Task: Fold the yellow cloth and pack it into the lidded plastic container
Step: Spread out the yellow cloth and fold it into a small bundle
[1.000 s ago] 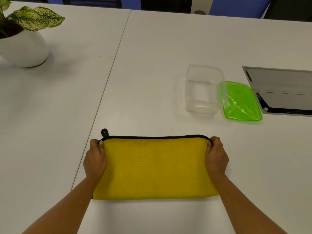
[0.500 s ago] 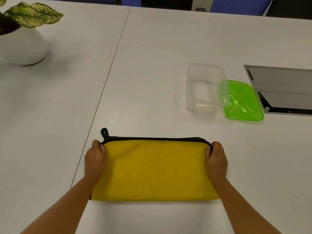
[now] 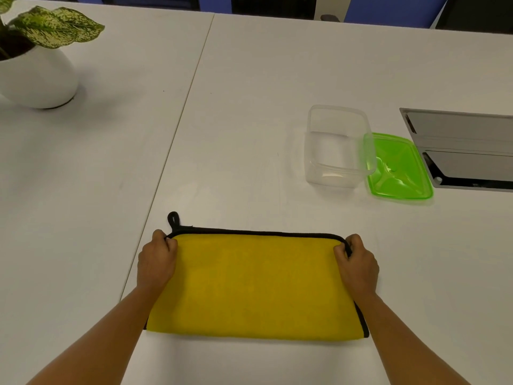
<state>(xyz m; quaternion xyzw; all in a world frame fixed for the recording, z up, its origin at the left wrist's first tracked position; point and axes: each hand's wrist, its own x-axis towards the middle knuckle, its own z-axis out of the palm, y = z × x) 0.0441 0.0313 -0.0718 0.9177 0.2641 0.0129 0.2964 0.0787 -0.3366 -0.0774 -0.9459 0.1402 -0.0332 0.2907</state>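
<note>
Both forearms come in from the near edge of the white table [image 3: 249, 107], angled inward toward the middle. Left hand [image 3: 156, 259] is knuckles up, fingers curled closed, pinching the far left corner of the yellow cloth [image 3: 255, 284]. Right hand [image 3: 358, 262] mirrors it, knuckles up, fingers curled closed and gripping the far right corner, thumb lying on the yellow top face. One cloth, folded in half into a wide rectangle, lying flat near the near edge of the table, just right of the seam [image 3: 177, 134] where two tabletops meet. Black trim runs along its far edge and down its right side; fold line is at the near side. One black hanging loop [image 3: 172, 218] sticks out past the far left corner, just beyond the left hand. One clear plastic container [image 3: 337, 147], open and with nothing inside, sits toward the right side of the table, well apart from the cloth. One green lid [image 3: 399, 168] lies flat just beside the container on its right, looks touching or slightly overlapped by it. One grey cable hatch [image 3: 466, 151] set in the table at the right edge, right next to the lid. One white pot [image 3: 36, 76] with a speckled green plant [image 3: 55, 29] at the far left corner.
</note>
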